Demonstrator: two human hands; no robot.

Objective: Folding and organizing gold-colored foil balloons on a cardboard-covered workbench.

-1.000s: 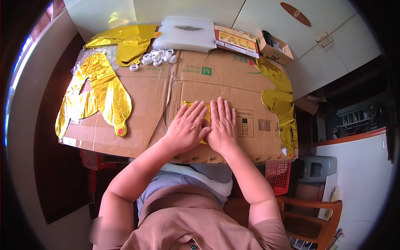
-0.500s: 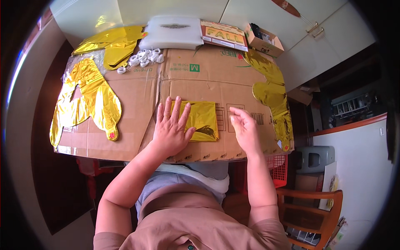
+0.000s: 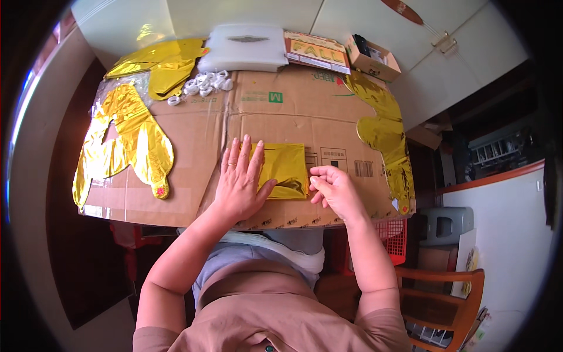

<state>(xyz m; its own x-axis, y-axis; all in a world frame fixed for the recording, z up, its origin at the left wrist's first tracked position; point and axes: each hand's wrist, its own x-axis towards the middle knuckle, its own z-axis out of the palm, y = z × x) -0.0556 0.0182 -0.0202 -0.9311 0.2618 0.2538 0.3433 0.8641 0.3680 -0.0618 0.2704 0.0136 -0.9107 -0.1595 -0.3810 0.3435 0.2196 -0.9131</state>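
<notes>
Mid-frame, your left hand (image 3: 239, 183) rests flat, unclenched, on foil (image 3: 285, 164), likely light, slippery, best pinched at its right edge; whether your right hand (image 3: 335, 189) grips is unclear.

Open cardboard (image 3: 264, 123) beyond folded foil (image 3: 286, 163), white coils (image 3: 205, 84) blocking far left, curved foil (image 3: 382, 130) right

Fisheye view | from the brown-shirted person's (image 3: 281, 320) head | peering down | near, over flat brown cardboard-covered counter (image 3: 275, 126)
</notes>
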